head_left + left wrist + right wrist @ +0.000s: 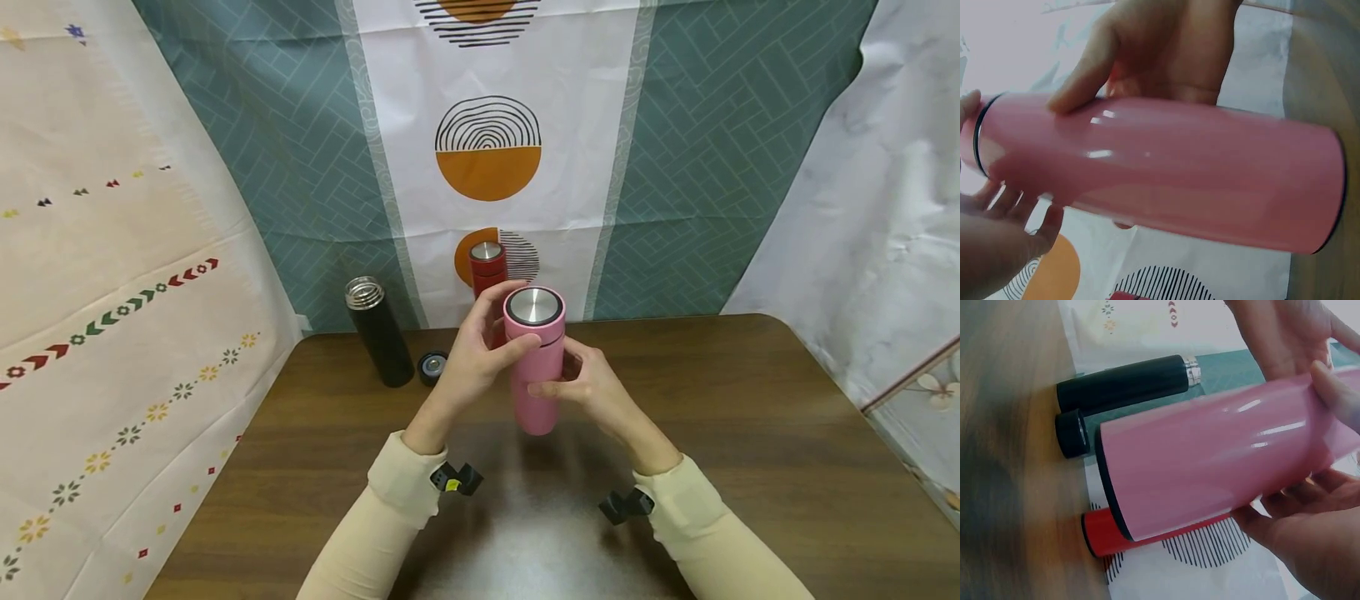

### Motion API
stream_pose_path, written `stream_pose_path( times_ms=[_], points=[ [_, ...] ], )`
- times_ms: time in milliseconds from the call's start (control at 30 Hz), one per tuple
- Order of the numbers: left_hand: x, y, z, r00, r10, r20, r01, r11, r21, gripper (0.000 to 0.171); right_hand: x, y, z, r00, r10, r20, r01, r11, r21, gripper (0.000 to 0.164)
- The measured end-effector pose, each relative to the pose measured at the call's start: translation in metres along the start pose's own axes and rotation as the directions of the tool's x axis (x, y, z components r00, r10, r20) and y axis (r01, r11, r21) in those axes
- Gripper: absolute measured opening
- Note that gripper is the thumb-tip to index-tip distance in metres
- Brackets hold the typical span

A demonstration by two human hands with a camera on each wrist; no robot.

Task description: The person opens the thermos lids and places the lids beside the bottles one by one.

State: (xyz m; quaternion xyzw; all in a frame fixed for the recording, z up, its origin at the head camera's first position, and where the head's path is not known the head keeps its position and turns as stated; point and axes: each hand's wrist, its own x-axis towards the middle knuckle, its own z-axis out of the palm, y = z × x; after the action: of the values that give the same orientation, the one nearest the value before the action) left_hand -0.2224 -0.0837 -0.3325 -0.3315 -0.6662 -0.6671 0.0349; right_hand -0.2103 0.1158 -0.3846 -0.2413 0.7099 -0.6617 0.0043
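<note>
As the left hand (476,350) and right hand (596,387) grip the pink flask (546,364) above the table (735,400), I judge its gloss could cause a slip, toppling the red flask (488,266) at its eleven o'clock.

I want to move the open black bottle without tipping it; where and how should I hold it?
Probably round the middle of the black bottle, from its left, with the left hand once free of the pink bottle. It stands upright and straight-sided, which suits a wrap; a black cap lies near its base on the right, and the open metal neck is best untouched.
</note>
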Motion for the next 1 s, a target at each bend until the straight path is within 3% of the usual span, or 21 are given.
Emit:
stream_pose_path(
  times_ms=[200,300,667,1000],
  points=[
    [0.000,0.004,-0.009,0.989,-0.050,0.138,0.049,0.999,0.008,0.086,-0.002,-0.002,-0.005,0.996,0.003,0.091,-0.005,1.000,0.026,0.054],
    [0.001,0.004,-0.010,0.987,-0.045,0.155,0.044,0.999,0.014,0.084,-0.002,-0.002,-0.005,0.995,-0.004,0.100,0.001,1.000,0.029,0.054],
    [0.002,0.003,0.002,1.000,0.000,-0.004,0.000,1.000,-0.026,0.086,0.000,0.000,0.003,0.998,-0.046,-0.044,0.043,0.997,-0.070,0.057],
    [0.004,0.004,0.005,1.000,-0.006,-0.024,0.005,0.999,-0.032,0.091,0.001,0.001,0.004,0.998,-0.042,-0.054,0.040,0.998,-0.051,0.060]
  ],
)
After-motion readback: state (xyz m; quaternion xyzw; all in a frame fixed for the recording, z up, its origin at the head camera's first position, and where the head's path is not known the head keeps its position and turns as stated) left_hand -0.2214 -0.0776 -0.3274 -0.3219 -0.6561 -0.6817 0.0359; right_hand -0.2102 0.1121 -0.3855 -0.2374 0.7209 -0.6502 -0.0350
